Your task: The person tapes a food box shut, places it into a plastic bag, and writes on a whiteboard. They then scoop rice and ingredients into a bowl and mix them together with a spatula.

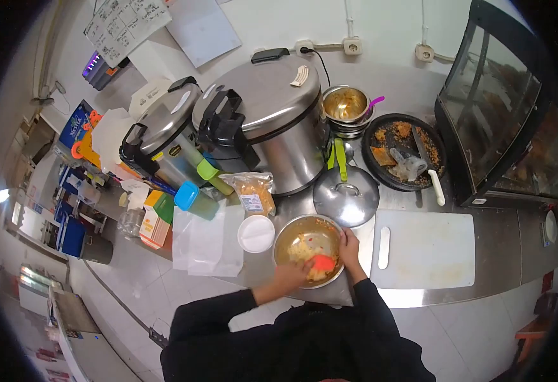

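A metal bowl (285, 240) holding a yellowish, crumbly food sits at the front edge of the counter. My left hand (290, 277) is closed at the bowl's near left side, around the handle of a red spatula (323, 263) whose blade rests in the food. On the right side of the bowl, my right hand (350, 247) grips the rim. Close behind the bowl is a metal lid (355, 202), and a round white container (256, 233) stands to its left. A clear bag of orange-brown food (254, 191) lies just behind that container.
Right of the bowl lies a white cutting board (426, 249). Behind it are a black pan (381, 172) with a knife (436, 184) and a glass display case (489, 95). Two large metal cookers (279, 95) stand at the back, near stacked bowls (346, 104). White sheets (207, 245) lie left.
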The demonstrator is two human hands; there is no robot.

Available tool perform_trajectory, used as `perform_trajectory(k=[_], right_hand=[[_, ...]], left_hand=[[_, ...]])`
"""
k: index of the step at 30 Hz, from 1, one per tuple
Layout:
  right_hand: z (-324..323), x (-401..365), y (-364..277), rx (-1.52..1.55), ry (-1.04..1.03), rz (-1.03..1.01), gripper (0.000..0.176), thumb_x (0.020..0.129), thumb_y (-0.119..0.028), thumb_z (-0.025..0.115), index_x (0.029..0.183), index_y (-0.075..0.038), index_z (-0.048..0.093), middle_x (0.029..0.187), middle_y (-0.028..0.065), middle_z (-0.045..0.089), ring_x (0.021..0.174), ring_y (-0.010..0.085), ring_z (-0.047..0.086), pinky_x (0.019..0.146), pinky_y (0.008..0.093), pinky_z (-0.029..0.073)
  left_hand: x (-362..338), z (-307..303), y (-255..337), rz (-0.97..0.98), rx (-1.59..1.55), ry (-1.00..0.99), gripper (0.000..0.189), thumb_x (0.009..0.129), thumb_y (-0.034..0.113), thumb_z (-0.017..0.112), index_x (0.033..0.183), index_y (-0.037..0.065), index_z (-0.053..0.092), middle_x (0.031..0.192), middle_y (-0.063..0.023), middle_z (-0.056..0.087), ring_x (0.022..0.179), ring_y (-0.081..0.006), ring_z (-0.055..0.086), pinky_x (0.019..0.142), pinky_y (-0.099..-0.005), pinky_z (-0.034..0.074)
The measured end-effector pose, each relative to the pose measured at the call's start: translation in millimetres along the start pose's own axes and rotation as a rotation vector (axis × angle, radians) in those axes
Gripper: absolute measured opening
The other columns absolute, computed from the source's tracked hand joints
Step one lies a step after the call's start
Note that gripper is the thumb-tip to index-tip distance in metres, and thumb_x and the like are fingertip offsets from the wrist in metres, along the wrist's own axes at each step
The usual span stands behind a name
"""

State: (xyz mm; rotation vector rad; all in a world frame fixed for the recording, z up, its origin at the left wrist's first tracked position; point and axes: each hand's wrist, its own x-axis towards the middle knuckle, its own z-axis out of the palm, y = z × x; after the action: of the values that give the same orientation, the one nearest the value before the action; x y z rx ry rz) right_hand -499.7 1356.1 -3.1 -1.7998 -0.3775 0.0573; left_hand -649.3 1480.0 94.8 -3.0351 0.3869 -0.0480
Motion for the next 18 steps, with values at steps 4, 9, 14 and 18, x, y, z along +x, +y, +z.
perform_trajectory(k=[4,9,14,18], right_hand=[[-0.4,-3.2,-4.8,0.054,-0.002,0.002,0.024,0.081,-0.013,0.040,0.093,0.003,0.052,0.080,0.0221,0.056,0.076,0.0319,0.055,0.068,0.0352,0.042],[0.0,-5.4,-5.9,0.064,-0.025,-0.026,0.024,0.081,-0.013,0.039,0.093,0.004,0.051,0.081,0.0223,0.055,0.077,0.0320,0.055,0.068,0.0344,0.042],[4.9,-6.4,1.6,0.074,0.020,-0.007,0.025,0.082,-0.014,0.039,0.095,0.004,0.050,0.084,0.0219,0.055,0.079,0.0301,0.055,0.070,0.0335,0.041],[3.2,-7.9,-4.1,0.071,0.001,0.006,0.025,0.081,-0.013,0.040,0.096,0.005,0.050,0.085,0.0215,0.056,0.080,0.0299,0.055,0.071,0.0334,0.041]], left_hand=[[-40.7,12.6,13.5,-0.137,0.053,-0.090,0.040,0.071,0.011,0.046,0.111,0.011,0.045,0.075,-0.0084,0.053,0.056,-0.0224,0.055,0.045,-0.0338,0.044],[-5.7,9.1,-28.2,-0.334,0.003,-0.116,0.034,0.070,0.010,0.047,0.103,0.008,0.048,0.071,-0.0073,0.053,0.050,-0.0213,0.055,0.044,-0.0324,0.044],[-29.5,-35.3,-7.7,-0.329,0.013,-0.272,0.027,0.069,0.010,0.047,0.095,0.007,0.053,0.065,-0.0069,0.055,0.050,-0.0201,0.056,0.043,-0.0329,0.044],[-24.5,5.9,-12.9,-0.344,0.021,-0.134,0.021,0.067,0.010,0.049,0.087,0.007,0.056,0.065,-0.0090,0.056,0.056,-0.0216,0.058,0.044,-0.0338,0.044]])
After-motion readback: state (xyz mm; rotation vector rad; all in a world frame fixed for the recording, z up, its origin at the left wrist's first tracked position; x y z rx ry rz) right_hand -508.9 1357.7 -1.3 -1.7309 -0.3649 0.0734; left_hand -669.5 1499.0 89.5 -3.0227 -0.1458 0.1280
